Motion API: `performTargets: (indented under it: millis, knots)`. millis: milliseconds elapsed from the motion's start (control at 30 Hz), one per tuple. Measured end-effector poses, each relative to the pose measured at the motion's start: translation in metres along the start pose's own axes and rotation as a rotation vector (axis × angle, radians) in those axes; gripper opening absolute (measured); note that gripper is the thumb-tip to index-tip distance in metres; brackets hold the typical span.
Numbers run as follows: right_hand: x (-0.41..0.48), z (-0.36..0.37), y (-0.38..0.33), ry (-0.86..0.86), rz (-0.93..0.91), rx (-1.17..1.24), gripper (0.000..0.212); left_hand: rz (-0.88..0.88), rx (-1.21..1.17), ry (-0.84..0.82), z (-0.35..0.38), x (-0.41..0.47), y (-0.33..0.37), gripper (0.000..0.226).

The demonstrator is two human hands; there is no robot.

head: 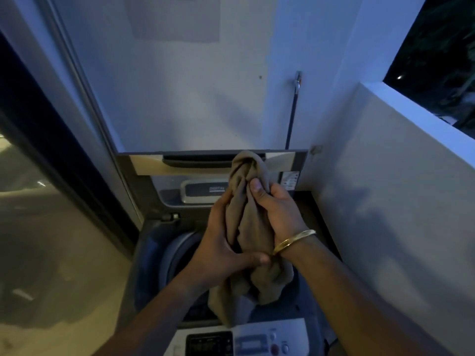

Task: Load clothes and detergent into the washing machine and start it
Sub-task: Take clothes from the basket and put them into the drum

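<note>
Brown garment [253, 222], long axis vertical, frame centre, clasped by left grip [218, 250] and right grip [280, 214]; open drum [177, 253] located directly below.

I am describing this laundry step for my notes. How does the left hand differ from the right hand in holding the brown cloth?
The right hand grips the brown cloth higher up, thumb pointing upward; the left hand grips lower, thumb lying across the front. The right wrist wears a gold bangle; the left wrist is bare. Both hold the same bunched cloth above the open washing machine.
</note>
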State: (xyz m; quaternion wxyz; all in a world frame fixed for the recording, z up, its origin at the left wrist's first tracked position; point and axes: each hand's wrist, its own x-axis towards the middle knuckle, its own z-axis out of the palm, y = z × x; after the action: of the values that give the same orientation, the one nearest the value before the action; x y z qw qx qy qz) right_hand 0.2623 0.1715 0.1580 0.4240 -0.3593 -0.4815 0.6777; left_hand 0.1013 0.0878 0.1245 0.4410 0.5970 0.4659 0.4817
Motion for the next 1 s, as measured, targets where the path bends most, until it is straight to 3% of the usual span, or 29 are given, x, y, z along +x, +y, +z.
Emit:
performTargets:
  millis: [67, 200, 300, 400, 433, 500, 567, 633, 667, 733, 800, 867, 933, 1000]
  knots:
    - [0.005, 0.008, 0.009, 0.009, 0.025, 0.12, 0.062, 0.008, 0.016, 0.007, -0.014, -0.003, -0.004, 0.133]
    - [0.008, 0.008, 0.026, 0.068, -0.052, 0.419, 0.049, 0.078, 0.254, 0.135, -0.044, 0.004, -0.003, 0.075]
    - [-0.008, 0.013, 0.039, 0.107, -0.114, 0.069, 0.048, 0.142, 0.321, 0.28, -0.059, 0.017, 0.011, 0.052]
    - [-0.021, 0.021, 0.05, 0.126, -0.206, -0.35, 0.044, 0.007, 0.06, 0.362, -0.058, 0.028, 0.026, 0.045]
    - [-0.024, 0.025, 0.049, 0.121, -0.225, -0.387, 0.044, -0.055, -0.062, 0.398, -0.055, 0.031, 0.03, 0.045]
    - [-0.031, 0.031, 0.043, 0.0, -0.192, -0.235, 0.049, -0.175, -0.299, 0.433, -0.049, 0.033, 0.037, 0.046]
    - [-0.035, 0.032, 0.041, -0.078, -0.129, -0.245, 0.068, -0.248, -0.541, 0.345, -0.049, 0.029, 0.04, 0.04]
    - [-0.033, 0.029, 0.038, 0.03, -0.109, -0.363, 0.073, -0.246, -0.661, 0.124, -0.055, 0.019, 0.036, 0.044]
    - [-0.029, 0.027, 0.037, 0.134, -0.094, -0.337, 0.064, -0.184, -0.556, -0.026, -0.059, 0.012, 0.028, 0.067]
    - [-0.022, 0.021, 0.037, 0.319, -0.04, -0.141, 0.048, -0.05, -0.051, -0.256, -0.064, 0.002, 0.009, 0.129]
    - [-0.018, 0.02, 0.043, 0.408, 0.055, 0.077, 0.041, 0.047, 0.355, -0.303, -0.054, -0.007, 0.001, 0.163]
    - [-0.019, 0.027, 0.057, 0.366, 0.153, 0.213, 0.036, 0.163, 0.471, -0.172, -0.044, -0.009, -0.008, 0.151]
    - [-0.027, 0.034, 0.075, 0.288, 0.221, 0.22, 0.035, 0.238, 0.535, 0.012, -0.048, -0.001, -0.015, 0.109]
    - [-0.036, 0.033, 0.078, 0.276, 0.274, 0.074, 0.032, 0.242, 0.586, 0.101, -0.061, 0.012, -0.022, 0.07]
